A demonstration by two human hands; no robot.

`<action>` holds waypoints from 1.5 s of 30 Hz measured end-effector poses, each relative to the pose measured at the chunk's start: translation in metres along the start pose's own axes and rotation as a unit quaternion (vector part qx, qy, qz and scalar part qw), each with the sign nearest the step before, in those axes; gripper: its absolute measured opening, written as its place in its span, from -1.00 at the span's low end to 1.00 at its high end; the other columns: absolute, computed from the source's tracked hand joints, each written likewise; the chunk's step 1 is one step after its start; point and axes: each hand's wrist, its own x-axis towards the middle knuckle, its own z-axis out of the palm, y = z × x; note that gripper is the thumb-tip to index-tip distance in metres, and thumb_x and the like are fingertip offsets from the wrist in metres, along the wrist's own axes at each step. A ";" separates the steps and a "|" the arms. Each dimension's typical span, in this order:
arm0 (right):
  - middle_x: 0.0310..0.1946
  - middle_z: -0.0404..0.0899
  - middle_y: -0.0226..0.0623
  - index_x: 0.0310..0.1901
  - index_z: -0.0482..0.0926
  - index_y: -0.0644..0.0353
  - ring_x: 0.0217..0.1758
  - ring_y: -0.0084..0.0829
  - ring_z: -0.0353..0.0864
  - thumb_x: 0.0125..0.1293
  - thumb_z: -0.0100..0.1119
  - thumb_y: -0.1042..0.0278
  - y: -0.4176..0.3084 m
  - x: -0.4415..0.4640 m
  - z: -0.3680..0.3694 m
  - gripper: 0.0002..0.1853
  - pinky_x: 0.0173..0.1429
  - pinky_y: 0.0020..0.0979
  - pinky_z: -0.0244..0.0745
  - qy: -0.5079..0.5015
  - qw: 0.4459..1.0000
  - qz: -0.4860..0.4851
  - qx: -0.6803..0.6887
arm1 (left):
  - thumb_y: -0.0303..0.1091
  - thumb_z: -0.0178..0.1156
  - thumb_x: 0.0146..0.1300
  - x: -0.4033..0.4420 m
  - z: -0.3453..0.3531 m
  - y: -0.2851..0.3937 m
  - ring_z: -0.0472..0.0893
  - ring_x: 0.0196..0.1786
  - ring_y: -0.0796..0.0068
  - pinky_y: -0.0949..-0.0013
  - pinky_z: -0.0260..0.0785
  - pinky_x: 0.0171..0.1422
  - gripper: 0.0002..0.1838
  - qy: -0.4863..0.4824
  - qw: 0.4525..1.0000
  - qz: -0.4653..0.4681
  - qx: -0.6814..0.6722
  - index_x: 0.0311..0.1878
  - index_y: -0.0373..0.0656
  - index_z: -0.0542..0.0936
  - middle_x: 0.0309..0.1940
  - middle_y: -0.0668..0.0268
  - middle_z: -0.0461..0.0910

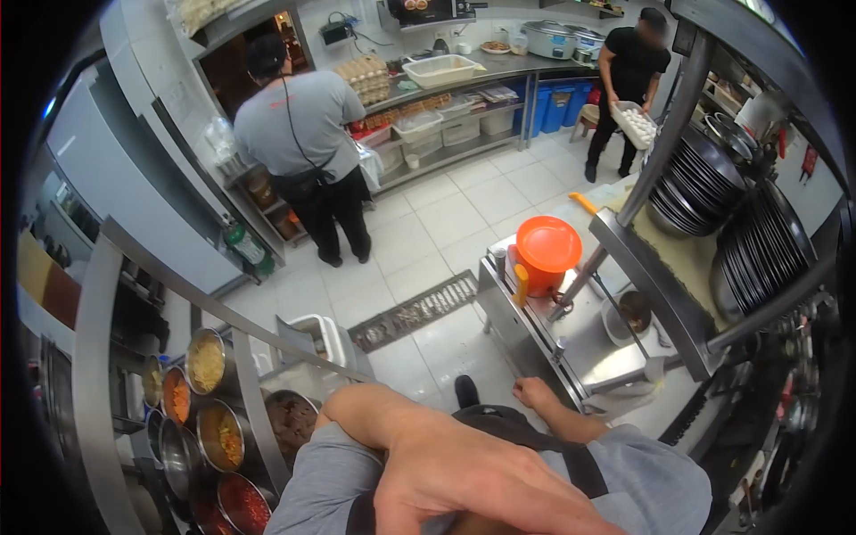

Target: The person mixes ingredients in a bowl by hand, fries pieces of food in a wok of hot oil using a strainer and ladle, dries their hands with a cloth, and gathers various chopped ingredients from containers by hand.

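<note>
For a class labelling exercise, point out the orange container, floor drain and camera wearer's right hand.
Orange container (549, 244): head view, its round top.
Floor drain (415, 311): head view, middle of its grate.
Right hand (533, 393): head view, back of the hand.

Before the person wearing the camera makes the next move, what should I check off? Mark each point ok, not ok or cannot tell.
1. Right hand free: ok; nothing shows in it, beside the steel worktable.
2. Left hand free: cannot tell; its fingers run out of the picture.
3. Orange bucket upright on the worktable: ok.
4. Co-worker in grey watching this way: not ok; their back is turned.
5. Tray of white, egg-like items supported: ok; the co-worker in black holds it.
6. Stacked dark plates secure: cannot tell; they lean at an angle.
</note>
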 end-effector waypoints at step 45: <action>-0.30 0.60 -0.03 -0.29 0.63 0.16 -0.16 -0.02 0.57 0.06 0.06 0.31 0.279 -0.544 0.138 -0.78 -0.02 -0.11 0.45 0.214 0.745 0.589 0.229 | -0.20 0.23 -0.04 -0.192 -0.004 -0.544 -0.27 0.41 -0.29 -0.39 -0.16 0.29 -0.06 -0.282 0.428 -0.605 0.609 0.31 -0.49 -0.02 0.37 -0.22 -0.25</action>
